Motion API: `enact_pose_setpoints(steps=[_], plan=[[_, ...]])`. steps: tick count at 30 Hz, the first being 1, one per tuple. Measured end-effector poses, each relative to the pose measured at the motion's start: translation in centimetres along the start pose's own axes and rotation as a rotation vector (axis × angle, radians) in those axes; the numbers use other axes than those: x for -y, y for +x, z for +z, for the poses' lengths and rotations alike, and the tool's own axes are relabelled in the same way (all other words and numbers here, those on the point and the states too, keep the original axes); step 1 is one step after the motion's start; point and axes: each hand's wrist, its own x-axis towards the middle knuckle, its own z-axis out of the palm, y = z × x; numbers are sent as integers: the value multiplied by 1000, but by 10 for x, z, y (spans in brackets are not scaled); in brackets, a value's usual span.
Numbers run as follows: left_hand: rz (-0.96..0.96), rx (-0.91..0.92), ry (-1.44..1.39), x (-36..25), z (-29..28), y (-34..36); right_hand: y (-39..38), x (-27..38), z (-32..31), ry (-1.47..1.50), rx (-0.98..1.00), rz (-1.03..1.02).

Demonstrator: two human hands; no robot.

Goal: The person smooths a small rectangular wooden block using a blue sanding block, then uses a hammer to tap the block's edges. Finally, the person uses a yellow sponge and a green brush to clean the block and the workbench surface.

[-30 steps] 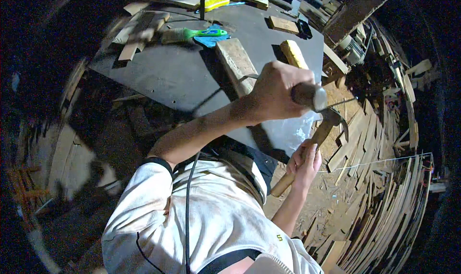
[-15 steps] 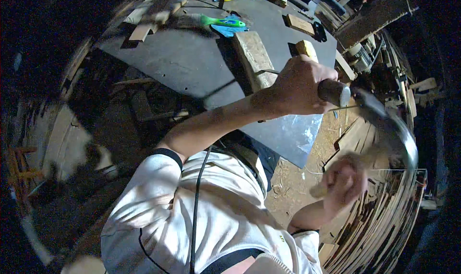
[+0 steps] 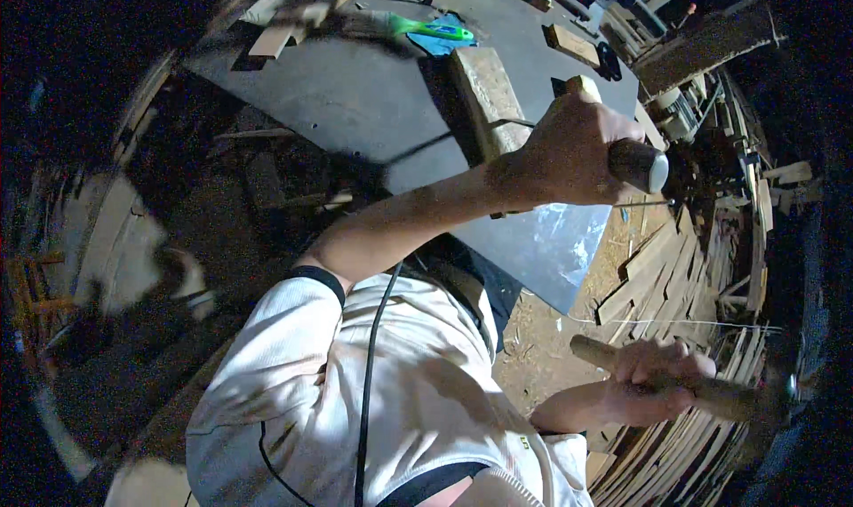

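My left hand [image 3: 569, 156] reaches across to the right and is closed round a thick, dark handle [image 3: 638, 165] with a pale round end. The rest of that tool is hidden by the fist. Under and beside this hand, a thick wooden beam [image 3: 489, 89] lies on the grey tabletop [image 3: 355, 89]. A pale wood end [image 3: 582, 87] shows just beyond the knuckles. Lower right, off the table's edge, my right hand [image 3: 657, 378] grips a hammer by its wooden handle [image 3: 593, 351]. The hammer's far end is blurred and dim, with a small glint.
A green-handled brush [image 3: 435, 30] rests on a blue cloth [image 3: 440, 47] farther back. Wood pieces [image 3: 271, 40] lie at far left, and a small block [image 3: 573, 43] at far right. Stacked boards [image 3: 653, 263] and scrap wood fill the right side. A black cable [image 3: 371, 374] hangs over my shirt.
My right hand has swung the hammer down and to the right, away from the left hand. The left hand keeps its grip, and the whole view has shifted slightly.
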Motion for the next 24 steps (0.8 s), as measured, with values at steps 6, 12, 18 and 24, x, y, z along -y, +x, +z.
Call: enact_pose_setpoints(steps=[6,12,18,24], plan=[[-9,-39,-5,7,-2,4,-9,-20,-12,-244,-205,-62],[-35,61,-44,9,2,-4,-5,-17,-10,-725,-55,213],[-55,96,1,5,4,-8,-20,-29,-29,-628,-25,23],[-45,130,-21,8,4,-9,-16,-37,-8,15,92,-151]])
